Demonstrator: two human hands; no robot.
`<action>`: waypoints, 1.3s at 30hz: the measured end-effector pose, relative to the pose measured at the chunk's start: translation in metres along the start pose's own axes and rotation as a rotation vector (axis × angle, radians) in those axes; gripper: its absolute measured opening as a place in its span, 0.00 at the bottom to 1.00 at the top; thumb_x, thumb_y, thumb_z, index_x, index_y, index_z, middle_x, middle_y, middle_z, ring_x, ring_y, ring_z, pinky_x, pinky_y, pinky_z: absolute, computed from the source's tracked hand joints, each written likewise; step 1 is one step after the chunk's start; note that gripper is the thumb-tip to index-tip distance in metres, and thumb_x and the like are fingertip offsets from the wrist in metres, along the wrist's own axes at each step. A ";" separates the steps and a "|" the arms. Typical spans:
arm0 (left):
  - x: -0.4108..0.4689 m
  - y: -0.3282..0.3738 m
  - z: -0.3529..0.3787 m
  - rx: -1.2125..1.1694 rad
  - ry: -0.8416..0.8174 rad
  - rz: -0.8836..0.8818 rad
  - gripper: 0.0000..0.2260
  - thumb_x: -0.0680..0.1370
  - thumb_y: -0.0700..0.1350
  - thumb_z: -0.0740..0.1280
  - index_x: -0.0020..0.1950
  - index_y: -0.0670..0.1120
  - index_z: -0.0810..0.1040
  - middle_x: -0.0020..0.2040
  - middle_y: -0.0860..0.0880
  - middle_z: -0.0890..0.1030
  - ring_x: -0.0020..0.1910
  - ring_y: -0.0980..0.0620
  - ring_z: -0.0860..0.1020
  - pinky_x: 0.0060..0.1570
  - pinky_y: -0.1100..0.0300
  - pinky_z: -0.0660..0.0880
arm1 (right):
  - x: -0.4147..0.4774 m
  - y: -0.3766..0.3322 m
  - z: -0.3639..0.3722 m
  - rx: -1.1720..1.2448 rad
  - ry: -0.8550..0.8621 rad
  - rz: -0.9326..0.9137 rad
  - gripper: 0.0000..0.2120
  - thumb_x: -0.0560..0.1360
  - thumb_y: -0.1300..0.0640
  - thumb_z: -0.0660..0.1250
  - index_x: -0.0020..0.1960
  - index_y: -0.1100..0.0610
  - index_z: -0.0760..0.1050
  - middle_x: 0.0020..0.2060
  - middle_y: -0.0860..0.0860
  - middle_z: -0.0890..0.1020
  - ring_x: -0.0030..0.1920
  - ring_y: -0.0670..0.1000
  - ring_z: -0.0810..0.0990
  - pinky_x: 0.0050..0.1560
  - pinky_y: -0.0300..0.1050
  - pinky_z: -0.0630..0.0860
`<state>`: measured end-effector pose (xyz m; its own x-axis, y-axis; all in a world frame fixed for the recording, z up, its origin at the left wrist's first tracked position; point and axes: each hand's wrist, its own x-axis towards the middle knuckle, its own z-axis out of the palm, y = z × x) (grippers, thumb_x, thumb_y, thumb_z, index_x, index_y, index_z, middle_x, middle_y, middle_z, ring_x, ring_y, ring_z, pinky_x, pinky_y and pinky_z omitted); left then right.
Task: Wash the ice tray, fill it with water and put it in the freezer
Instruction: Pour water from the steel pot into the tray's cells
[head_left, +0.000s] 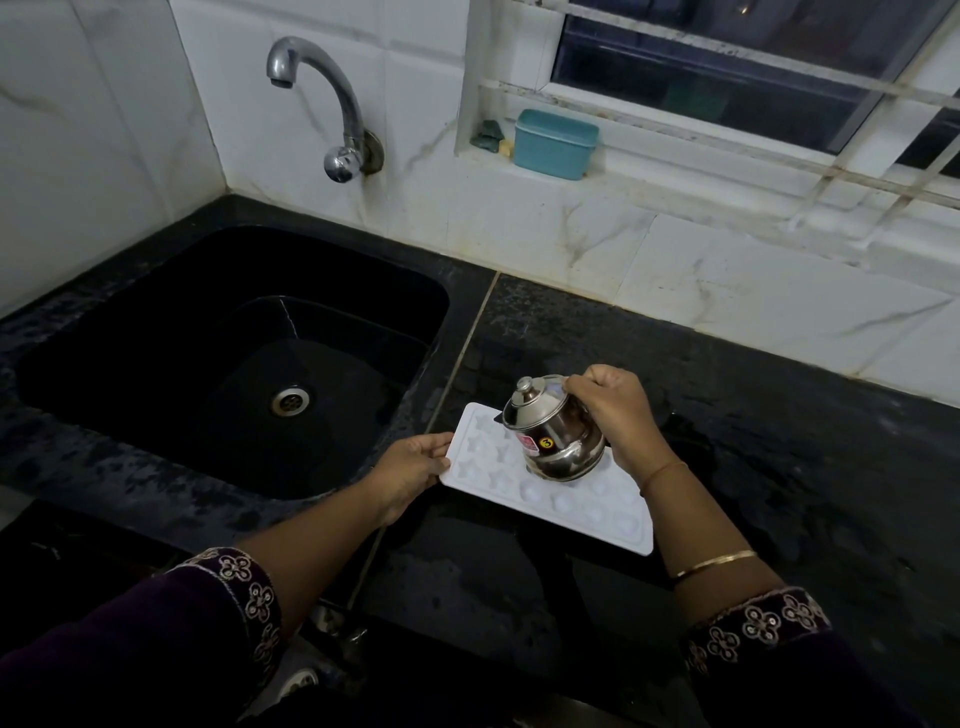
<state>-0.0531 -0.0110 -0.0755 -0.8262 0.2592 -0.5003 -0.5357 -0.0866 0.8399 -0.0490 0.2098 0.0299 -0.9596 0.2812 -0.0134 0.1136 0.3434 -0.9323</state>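
Leaning over the left end of the white plastic ice tray (582, 506) (long axis running rightward on the black counter (753, 415)), the small lidded steel pot (556, 439) is clasped in the right hand (618, 410); the left hand (410, 467) pinches that end.

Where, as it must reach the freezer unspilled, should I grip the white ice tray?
Grip the flat rim at both short ends, coming in from left and right: the ice tray is long, shallow and lies flat on the counter. The left hand holds its sink-side end so.
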 end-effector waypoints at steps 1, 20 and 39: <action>-0.001 0.000 0.001 -0.003 0.004 0.000 0.20 0.78 0.28 0.57 0.70 0.36 0.68 0.64 0.41 0.77 0.62 0.44 0.77 0.61 0.52 0.74 | 0.000 0.001 0.000 -0.011 -0.005 -0.007 0.17 0.72 0.64 0.66 0.28 0.57 0.65 0.25 0.52 0.66 0.29 0.47 0.66 0.32 0.41 0.65; -0.003 -0.003 0.003 0.006 0.036 0.028 0.19 0.78 0.29 0.58 0.70 0.36 0.69 0.64 0.42 0.77 0.62 0.45 0.76 0.64 0.51 0.72 | -0.007 -0.011 0.001 -0.193 -0.056 -0.088 0.17 0.72 0.63 0.66 0.28 0.57 0.64 0.26 0.51 0.67 0.29 0.46 0.65 0.32 0.40 0.64; 0.000 -0.005 0.002 0.021 0.045 0.044 0.19 0.78 0.29 0.59 0.69 0.36 0.69 0.63 0.42 0.78 0.60 0.46 0.77 0.60 0.54 0.74 | -0.007 -0.013 0.001 -0.193 -0.059 -0.113 0.19 0.71 0.64 0.67 0.27 0.55 0.62 0.25 0.49 0.65 0.28 0.46 0.64 0.31 0.39 0.63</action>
<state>-0.0495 -0.0084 -0.0791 -0.8563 0.2118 -0.4711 -0.4951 -0.0766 0.8655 -0.0443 0.2022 0.0421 -0.9818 0.1802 0.0604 0.0465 0.5359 -0.8430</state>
